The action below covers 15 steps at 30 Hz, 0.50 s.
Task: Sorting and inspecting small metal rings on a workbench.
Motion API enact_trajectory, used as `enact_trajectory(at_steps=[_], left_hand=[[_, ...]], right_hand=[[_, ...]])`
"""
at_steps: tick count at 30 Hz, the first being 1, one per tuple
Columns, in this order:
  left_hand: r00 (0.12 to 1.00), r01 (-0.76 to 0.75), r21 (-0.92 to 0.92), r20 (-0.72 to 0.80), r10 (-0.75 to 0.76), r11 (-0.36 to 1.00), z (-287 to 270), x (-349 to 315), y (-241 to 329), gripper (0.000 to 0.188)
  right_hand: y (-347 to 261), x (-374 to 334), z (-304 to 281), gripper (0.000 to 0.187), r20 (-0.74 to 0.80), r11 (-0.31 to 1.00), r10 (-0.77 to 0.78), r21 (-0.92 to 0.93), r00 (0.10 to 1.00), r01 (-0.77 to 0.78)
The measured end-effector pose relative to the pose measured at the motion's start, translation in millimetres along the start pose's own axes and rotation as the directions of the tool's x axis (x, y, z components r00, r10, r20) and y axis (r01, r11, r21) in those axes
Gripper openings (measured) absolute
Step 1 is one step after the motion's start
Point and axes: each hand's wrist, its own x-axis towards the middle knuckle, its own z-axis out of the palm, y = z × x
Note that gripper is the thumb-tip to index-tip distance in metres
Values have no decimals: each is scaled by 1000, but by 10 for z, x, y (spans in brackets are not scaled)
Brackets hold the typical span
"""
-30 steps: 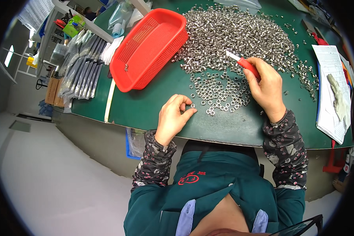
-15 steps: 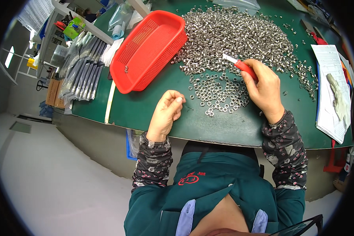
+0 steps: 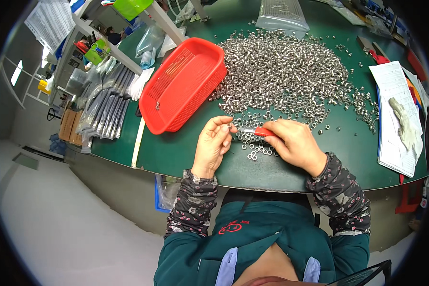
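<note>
My left hand (image 3: 215, 144) pinches a small metal ring (image 3: 231, 126) between thumb and fingertips above the green table (image 3: 186, 157). In my right hand (image 3: 294, 144) is a red-handled tool (image 3: 258, 131) whose thin tip points left, right at that ring. Under and between both hands lies a small cluster of loose metal rings (image 3: 255, 146). A large heap of the same silver rings (image 3: 291, 71) spreads across the table beyond my hands. A red plastic basket (image 3: 183, 86) sits tilted to the left of the heap, a tiny piece inside it.
White papers with a pale glove (image 3: 405, 125) lie at the table's right edge. Clear bags (image 3: 282, 14) rest at the far side. Stacked grey packets (image 3: 102, 105) and shelves with green bins (image 3: 97, 50) stand at left. The table's front edge curves just before my body.
My right hand has brought the red-handled tool down and left toward my left hand. My left hand has lifted slightly with a ring pinched, and the two now meet.
</note>
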Motion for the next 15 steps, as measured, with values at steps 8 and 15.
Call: enact_trajectory(at_steps=[8, 15], left_hand=[[1000, 4, -9, 9, -4, 1000, -38, 18, -48, 13], [998, 1, -27, 64, 1, 1000, -11, 1, -75, 11]], right_hand=[[8, 5, 79, 18, 38, 1000, 0, 31, 999, -1], [-24, 4, 91, 18, 51, 1000, 19, 21, 998, -21]])
